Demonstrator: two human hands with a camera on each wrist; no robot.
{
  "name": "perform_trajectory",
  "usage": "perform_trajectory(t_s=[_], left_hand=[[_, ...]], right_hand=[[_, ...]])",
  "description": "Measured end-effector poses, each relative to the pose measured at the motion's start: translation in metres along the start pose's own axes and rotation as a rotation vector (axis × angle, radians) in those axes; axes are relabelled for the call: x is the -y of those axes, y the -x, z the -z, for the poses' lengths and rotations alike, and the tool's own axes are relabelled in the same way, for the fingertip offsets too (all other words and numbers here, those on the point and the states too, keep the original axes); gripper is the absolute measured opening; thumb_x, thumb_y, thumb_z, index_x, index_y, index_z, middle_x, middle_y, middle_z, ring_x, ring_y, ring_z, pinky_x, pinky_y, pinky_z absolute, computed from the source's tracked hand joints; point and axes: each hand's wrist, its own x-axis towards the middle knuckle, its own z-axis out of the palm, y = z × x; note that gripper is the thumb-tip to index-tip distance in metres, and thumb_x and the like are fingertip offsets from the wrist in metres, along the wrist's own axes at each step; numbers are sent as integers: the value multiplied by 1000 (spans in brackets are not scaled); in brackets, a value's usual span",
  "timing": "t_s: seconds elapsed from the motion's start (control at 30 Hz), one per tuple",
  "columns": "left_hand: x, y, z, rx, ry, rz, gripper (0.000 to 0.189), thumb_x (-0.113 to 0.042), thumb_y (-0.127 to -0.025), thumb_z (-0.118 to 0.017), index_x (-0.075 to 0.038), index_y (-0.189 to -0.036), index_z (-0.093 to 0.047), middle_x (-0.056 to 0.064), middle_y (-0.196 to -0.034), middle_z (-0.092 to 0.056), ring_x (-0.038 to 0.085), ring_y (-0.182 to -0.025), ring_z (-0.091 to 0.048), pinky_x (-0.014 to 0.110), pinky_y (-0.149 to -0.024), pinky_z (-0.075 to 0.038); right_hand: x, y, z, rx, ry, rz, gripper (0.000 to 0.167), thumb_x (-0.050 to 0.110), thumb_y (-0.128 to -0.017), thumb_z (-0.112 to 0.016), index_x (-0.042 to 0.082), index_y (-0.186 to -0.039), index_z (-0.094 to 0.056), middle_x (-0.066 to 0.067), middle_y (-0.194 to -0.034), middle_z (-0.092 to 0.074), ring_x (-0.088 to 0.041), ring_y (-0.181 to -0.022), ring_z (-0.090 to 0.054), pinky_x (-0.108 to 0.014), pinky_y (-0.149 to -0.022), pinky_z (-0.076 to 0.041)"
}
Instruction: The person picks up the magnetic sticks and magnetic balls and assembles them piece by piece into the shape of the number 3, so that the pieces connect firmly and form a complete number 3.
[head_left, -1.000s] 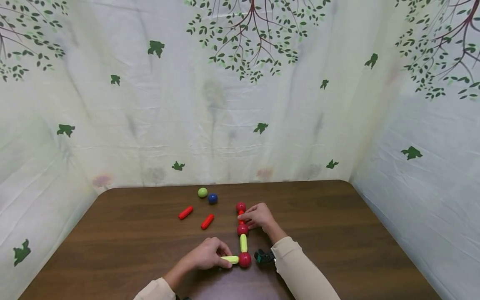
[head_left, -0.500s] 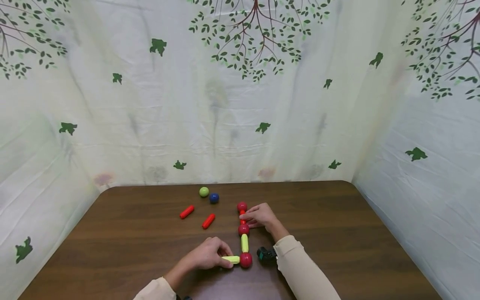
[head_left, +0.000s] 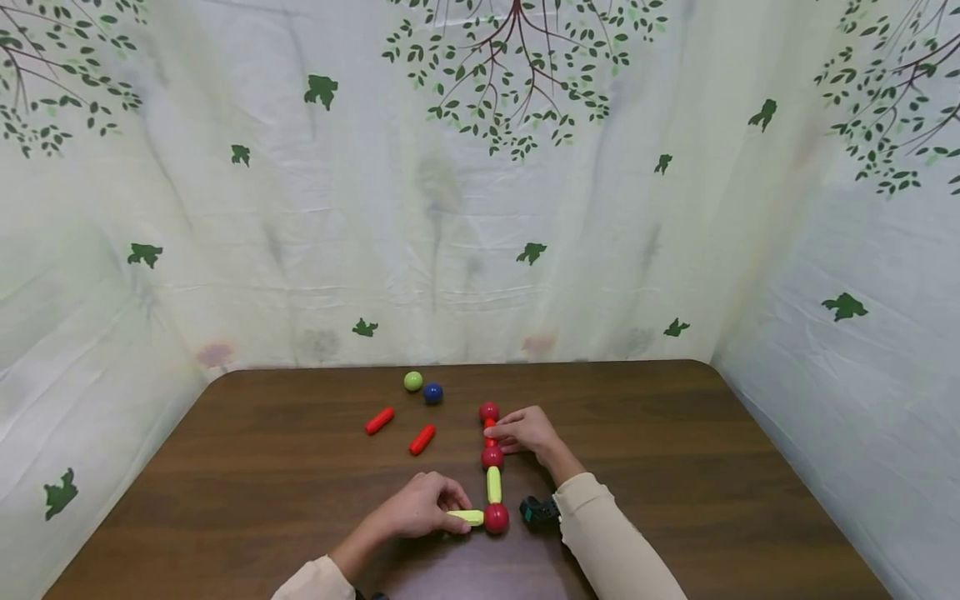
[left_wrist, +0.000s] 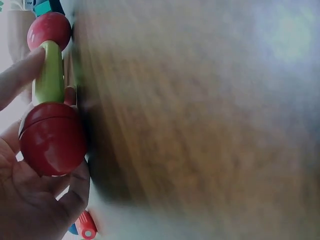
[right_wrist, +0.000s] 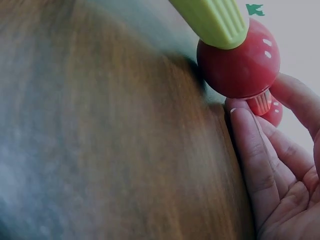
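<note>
Magnetic-looking sticks and balls form an L on the table. My left hand [head_left: 427,504] pinches a lime stick [head_left: 472,517] that joins the red ball [head_left: 496,518] at the corner. A large red ball [left_wrist: 52,142] at this stick's other end shows in the left wrist view, covered by the hand from above. Another lime stick [head_left: 493,485] runs away from the corner to a middle red ball [head_left: 492,457]. Beyond it, my right hand [head_left: 528,432] pinches a red stick, partly hidden by the fingers, between that ball and the far red ball [head_left: 489,412].
Two loose red sticks, one [head_left: 379,420] farther left and one [head_left: 422,439] nearer the chain, lie left of it. A green ball [head_left: 413,381] and a blue ball [head_left: 432,393] sit near the back edge. Leaf-printed cloth [head_left: 450,292] hangs behind the brown table [head_left: 645,433].
The head view has turned slightly left, so everything sits a little farther right. Both hands keep their grips, and the chain shows no visible change.
</note>
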Motion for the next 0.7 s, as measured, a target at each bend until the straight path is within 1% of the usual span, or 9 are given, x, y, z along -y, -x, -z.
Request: perform_trajectory(t_s=[0.1, 0.17, 0.33, 0.5, 0.57, 0.7], left_hand=[[0, 0, 3, -12, 22, 2, 10, -17, -82, -80, -11, -87, -73, -6, -71, -64, 6, -63, -55, 22, -57, -44], [2, 0, 8, -32, 18, 0, 11, -18, -83, -79, -10, -87, -73, -6, -72, -64, 7, -64, -56, 23, -58, -44], [8, -1, 25, -133, -43, 22, 15, -20, -84, -78, -9, -91, -71, -6, -77, -64, 10, -71, -57, 25, -64, -47], [18, -8, 43, -251, -49, 92, 19, -17, -84, -78, -6, -97, -70, -3, -85, -66, 15, -79, -59, 31, -72, -49], [21, -11, 48, -299, -42, 126, 20, -15, -83, -79, -5, -98, -70, -1, -87, -66, 16, -80, -59, 33, -73, -49], [25, -17, 54, -373, -28, 203, 22, -10, -82, -79, -5, -101, -70, 3, -91, -66, 19, -82, -59, 34, -73, -50]], right_hand=[[0, 1, 1, -1, -14, 3, 24, 9, -80, -82, -8, -92, -72, -13, -80, -72, -17, -64, -69, -33, -62, -57], [1, 2, 1, 0, -16, 2, 24, 9, -80, -82, -8, -93, -72, -13, -80, -72, -17, -64, -69, -33, -62, -57], [1, 2, 0, -8, -4, 0, 24, 10, -79, -83, -7, -92, -73, -13, -81, -72, -17, -63, -69, -33, -62, -57], [0, 0, 1, -9, -11, 4, 24, 9, -79, -83, -8, -92, -72, -13, -81, -72, -17, -63, -68, -33, -62, -57], [0, 0, 1, -5, -15, 6, 24, 9, -79, -83, -8, -93, -72, -14, -81, -72, -17, -62, -68, -33, -61, -57], [-1, 0, 2, 0, -24, 4, 24, 8, -79, -83, -8, -93, -73, -14, -81, -72, -16, -61, -68, -32, -61, -57]])
